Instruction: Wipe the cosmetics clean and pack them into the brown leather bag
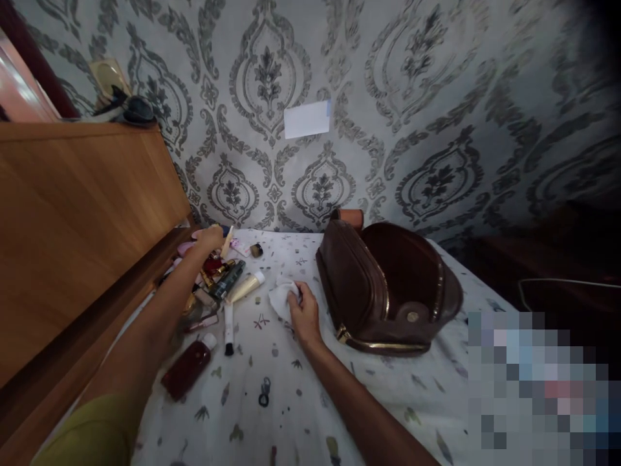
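My right hand (305,315) pinches a crumpled white cloth or tissue (281,299) just above the patterned sheet (291,414). At the back left, my left hand (209,239) is among small cosmetics, beside a pale flat item (227,241); its fingertips are too small and hidden to read. Below it lie a dark green tube (228,279), a cream tube with a white cap (246,287), a white brush (229,330) and a dark red bottle (187,369). To the right of my right hand stands a brown leather bag (354,272) with its zip open.
A wooden cabinet (87,239) borders the left side, with dark objects (138,110) on top. An orange-brown roll-shaped item (351,219) sits behind the bag. The patterned wall (272,162) with a white card (307,120) rises behind. A cable (567,281) runs at right.
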A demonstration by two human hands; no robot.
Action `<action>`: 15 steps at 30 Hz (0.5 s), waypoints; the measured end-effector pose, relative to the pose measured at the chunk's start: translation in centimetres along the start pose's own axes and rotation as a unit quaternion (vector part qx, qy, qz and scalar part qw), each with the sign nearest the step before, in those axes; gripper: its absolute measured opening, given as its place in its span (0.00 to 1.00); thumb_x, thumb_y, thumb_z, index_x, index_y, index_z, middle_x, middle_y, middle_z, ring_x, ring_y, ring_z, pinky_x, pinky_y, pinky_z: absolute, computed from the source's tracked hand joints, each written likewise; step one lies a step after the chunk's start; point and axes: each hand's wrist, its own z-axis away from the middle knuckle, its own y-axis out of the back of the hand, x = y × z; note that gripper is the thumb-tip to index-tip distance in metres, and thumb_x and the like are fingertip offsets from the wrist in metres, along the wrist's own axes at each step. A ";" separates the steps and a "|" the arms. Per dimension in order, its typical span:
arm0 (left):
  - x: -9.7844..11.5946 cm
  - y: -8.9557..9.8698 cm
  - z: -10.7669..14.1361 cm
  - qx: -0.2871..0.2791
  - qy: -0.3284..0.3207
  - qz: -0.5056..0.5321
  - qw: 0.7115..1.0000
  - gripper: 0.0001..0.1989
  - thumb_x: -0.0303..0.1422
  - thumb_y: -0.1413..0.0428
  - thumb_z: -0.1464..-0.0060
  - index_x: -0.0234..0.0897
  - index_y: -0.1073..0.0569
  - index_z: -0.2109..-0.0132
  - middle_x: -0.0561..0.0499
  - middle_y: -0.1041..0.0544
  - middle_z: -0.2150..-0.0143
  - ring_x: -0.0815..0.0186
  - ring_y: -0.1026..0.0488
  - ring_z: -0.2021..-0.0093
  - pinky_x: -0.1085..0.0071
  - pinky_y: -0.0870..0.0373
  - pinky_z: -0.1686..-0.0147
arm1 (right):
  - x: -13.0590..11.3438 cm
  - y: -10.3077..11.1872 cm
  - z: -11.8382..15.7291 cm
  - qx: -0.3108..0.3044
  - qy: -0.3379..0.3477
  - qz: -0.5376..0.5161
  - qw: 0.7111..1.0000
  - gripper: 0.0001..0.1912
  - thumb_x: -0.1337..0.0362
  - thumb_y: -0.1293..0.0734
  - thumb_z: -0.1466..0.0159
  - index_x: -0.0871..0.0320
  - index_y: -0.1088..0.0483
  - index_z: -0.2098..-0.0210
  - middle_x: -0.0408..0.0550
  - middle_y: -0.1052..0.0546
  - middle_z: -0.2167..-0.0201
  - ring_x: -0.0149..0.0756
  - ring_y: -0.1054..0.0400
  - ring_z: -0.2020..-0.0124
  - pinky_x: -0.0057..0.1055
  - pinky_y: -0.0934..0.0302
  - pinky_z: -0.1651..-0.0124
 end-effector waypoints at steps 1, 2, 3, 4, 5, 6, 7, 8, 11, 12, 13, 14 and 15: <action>-0.2 0.3 1.3 0.009 -0.017 0.006 1.000 0.16 0.40 0.48 0.37 0.34 0.27 0.49 0.42 0.23 0.50 0.55 0.26 0.48 0.56 0.32 0.49 | 0.1 0.0 0.0 -0.002 0.000 0.001 1.000 0.15 0.59 0.41 0.41 0.59 0.30 0.59 0.46 0.27 0.68 0.37 0.40 0.71 0.32 0.44 0.65; -0.3 0.6 2.8 0.015 -0.040 0.012 0.999 0.16 0.38 0.49 0.37 0.34 0.27 0.49 0.41 0.23 0.51 0.55 0.27 0.48 0.59 0.33 0.49 | 0.1 -0.1 0.0 -0.005 0.000 0.002 1.000 0.15 0.59 0.41 0.41 0.60 0.30 0.59 0.46 0.27 0.68 0.37 0.40 0.71 0.32 0.44 0.65; -0.3 0.7 4.8 0.018 -0.073 0.020 0.997 0.15 0.37 0.51 0.36 0.35 0.27 0.48 0.42 0.23 0.51 0.56 0.27 0.48 0.62 0.33 0.49 | 0.2 -0.1 0.0 -0.007 0.002 0.003 1.000 0.15 0.59 0.41 0.41 0.60 0.30 0.59 0.46 0.27 0.68 0.37 0.40 0.71 0.32 0.44 0.65; -0.1 0.6 7.1 0.020 -0.120 0.029 0.992 0.15 0.35 0.51 0.36 0.37 0.28 0.47 0.44 0.23 0.50 0.59 0.28 0.47 0.65 0.34 0.49 | 0.3 -0.1 0.0 -0.010 0.005 0.003 1.000 0.15 0.59 0.41 0.41 0.60 0.29 0.59 0.46 0.27 0.68 0.37 0.40 0.71 0.32 0.44 0.65; 0.1 0.2 9.8 0.017 -0.165 0.037 0.986 0.14 0.36 0.50 0.37 0.40 0.27 0.47 0.47 0.23 0.49 0.61 0.29 0.47 0.67 0.35 0.48 | 0.3 -0.2 0.0 -0.012 0.008 0.003 1.000 0.15 0.60 0.41 0.41 0.60 0.29 0.60 0.46 0.27 0.68 0.37 0.40 0.71 0.31 0.44 0.65; 0.4 -0.4 12.7 0.014 -0.228 0.045 0.973 0.13 0.37 0.49 0.37 0.43 0.26 0.48 0.49 0.24 0.49 0.63 0.29 0.47 0.68 0.36 0.46 | 0.4 -0.2 0.0 -0.013 0.012 0.003 1.000 0.15 0.60 0.41 0.42 0.60 0.29 0.60 0.46 0.27 0.69 0.37 0.40 0.71 0.31 0.44 0.65; 0.7 -1.3 15.6 0.024 -0.332 0.044 0.942 0.13 0.37 0.49 0.37 0.43 0.26 0.48 0.48 0.24 0.49 0.61 0.30 0.47 0.65 0.37 0.45 | 0.4 -0.2 0.0 -0.014 0.017 0.003 1.000 0.15 0.60 0.40 0.42 0.60 0.29 0.60 0.46 0.27 0.69 0.36 0.40 0.72 0.31 0.44 0.66; 0.9 -2.4 18.4 0.034 -0.398 0.028 0.916 0.14 0.37 0.47 0.39 0.45 0.27 0.46 0.47 0.25 0.48 0.58 0.31 0.46 0.60 0.38 0.44 | 0.4 -0.3 0.0 -0.015 0.022 0.003 1.000 0.15 0.60 0.40 0.42 0.60 0.28 0.61 0.46 0.27 0.70 0.37 0.40 0.72 0.31 0.44 0.66; 0.6 -6.1 24.8 0.067 -0.419 -0.035 0.905 0.18 0.36 0.46 0.39 0.48 0.32 0.42 0.47 0.27 0.44 0.54 0.36 0.39 0.51 0.48 0.37 | 0.4 -0.4 -0.1 -0.017 0.034 0.006 0.999 0.15 0.60 0.40 0.42 0.60 0.28 0.62 0.46 0.28 0.71 0.37 0.40 0.73 0.31 0.44 0.67; 0.2 -7.1 26.0 0.092 -0.396 -0.057 0.912 0.20 0.34 0.48 0.37 0.48 0.34 0.39 0.46 0.27 0.43 0.54 0.36 0.38 0.50 0.51 0.36 | 0.5 -0.4 -0.1 -0.018 0.038 0.007 0.999 0.14 0.60 0.40 0.42 0.60 0.28 0.62 0.45 0.28 0.72 0.37 0.40 0.73 0.31 0.44 0.67; -0.3 -7.9 26.7 0.101 -0.385 -0.078 0.914 0.22 0.32 0.48 0.38 0.47 0.36 0.38 0.46 0.28 0.41 0.53 0.37 0.37 0.49 0.53 0.36 | 0.5 -0.4 -0.1 -0.018 0.042 0.008 0.999 0.14 0.60 0.40 0.42 0.60 0.28 0.62 0.45 0.28 0.73 0.37 0.40 0.73 0.31 0.44 0.68; -1.0 -8.4 27.0 0.109 -0.378 -0.096 0.914 0.22 0.31 0.47 0.39 0.45 0.35 0.39 0.46 0.29 0.40 0.52 0.38 0.37 0.47 0.55 0.35 | 0.5 -0.4 0.0 -0.019 0.045 0.010 0.999 0.15 0.60 0.40 0.42 0.60 0.27 0.62 0.45 0.28 0.73 0.37 0.40 0.73 0.31 0.44 0.68; -1.7 -8.7 27.0 0.116 -0.376 -0.113 0.912 0.21 0.31 0.46 0.41 0.44 0.33 0.41 0.46 0.29 0.39 0.51 0.38 0.37 0.46 0.57 0.35 | 0.5 -0.4 0.0 -0.020 0.048 0.011 0.999 0.15 0.60 0.40 0.42 0.60 0.27 0.62 0.45 0.28 0.73 0.37 0.40 0.73 0.31 0.44 0.68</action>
